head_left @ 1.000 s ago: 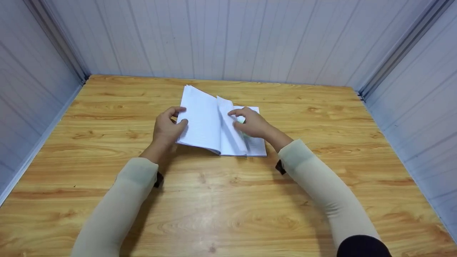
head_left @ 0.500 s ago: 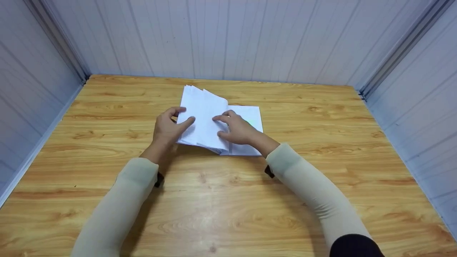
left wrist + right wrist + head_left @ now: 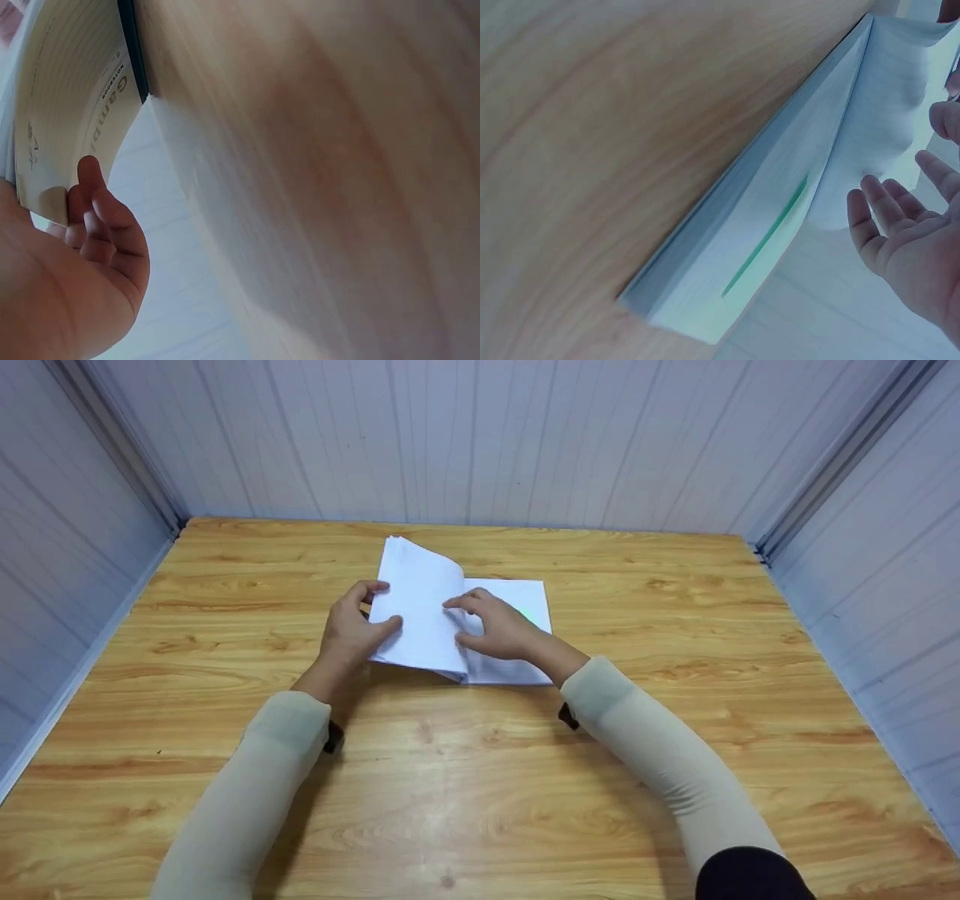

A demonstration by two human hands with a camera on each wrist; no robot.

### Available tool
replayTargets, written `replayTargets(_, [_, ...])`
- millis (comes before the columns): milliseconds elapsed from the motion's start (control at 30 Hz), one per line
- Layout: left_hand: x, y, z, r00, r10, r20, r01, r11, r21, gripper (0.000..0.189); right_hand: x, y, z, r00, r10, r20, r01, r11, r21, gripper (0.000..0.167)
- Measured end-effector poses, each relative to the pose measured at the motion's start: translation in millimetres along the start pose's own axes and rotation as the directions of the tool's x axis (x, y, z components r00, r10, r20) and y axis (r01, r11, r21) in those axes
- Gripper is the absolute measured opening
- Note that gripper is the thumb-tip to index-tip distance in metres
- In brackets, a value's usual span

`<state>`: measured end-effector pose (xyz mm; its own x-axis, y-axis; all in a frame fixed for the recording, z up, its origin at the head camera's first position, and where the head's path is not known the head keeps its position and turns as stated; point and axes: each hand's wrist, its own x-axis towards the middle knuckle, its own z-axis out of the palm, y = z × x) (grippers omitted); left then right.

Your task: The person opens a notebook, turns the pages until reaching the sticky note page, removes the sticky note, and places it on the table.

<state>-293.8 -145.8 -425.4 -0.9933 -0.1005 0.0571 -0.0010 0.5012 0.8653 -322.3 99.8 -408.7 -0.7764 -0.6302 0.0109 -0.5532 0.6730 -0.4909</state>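
An open notebook lies on the table, its left-hand pages raised at a slant and bowed near the spine. My left hand grips the outer edge of these pages, thumb on top and fingers underneath. From below, the left wrist view shows a lined cream sheet printed with "NOTEBOOK". My right hand hovers over the spine with loosely bent fingers, its fingertips at the raised page; whether they touch it I cannot tell. Beneath it the right-hand page lies flat, bearing a green stripe.
The wood-patterned table extends around the notebook on every side. Pale panelled walls stand behind it and at left and right. A dark round shape shows at the bottom right edge.
My right hand has moved left, carrying a curled leaf over from the right side onto the raised left pages. My left thumb has shifted on the pages; the left hand otherwise keeps its place.
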Motion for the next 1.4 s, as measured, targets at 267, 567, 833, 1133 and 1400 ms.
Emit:
replayTargets(267, [0.7, -1.8, -7.2, 0.999, -0.038, -0.01, 0.039, 0.995, 0.094, 0.054, -9.9, 30.8, -14.1, 1.0, 0.023, 0.0, -0.023, 0.99, -0.138, 0.05])
replayTargets(567, [1.2, 5.4, -4.9, 0.98, -0.188, 0.07, 0.161, 0.944, 0.288, 0.063, -12.2, 51.2, -15.3, 0.99, 0.117, 0.076, -0.09, 0.953, -0.289, 0.062])
replayTargets(833, [0.9, 23.3, 19.4, 0.949, 0.115, 0.294, -0.233, 0.884, 0.405, 0.071, -9.7, 53.5, -12.0, 0.99, 0.115, 0.076, -0.088, 0.953, -0.291, 0.061])
replayTargets(1133, [5.9, 22.7, 40.3, 0.839, 0.083, 0.538, -0.416, 0.735, 0.535, 0.086, -8.6, 56.1, -6.5, 0.992, 0.11, 0.066, -0.088, 0.957, -0.277, 0.059])
replayTargets(1400, [9.8, 22.4, 41.1, 0.818, -0.001, 0.575, -0.403, 0.713, 0.574, 0.085, -9.5, 55.8, -8.2, 0.995, 0.09, 0.046, -0.074, 0.959, -0.273, 0.056])
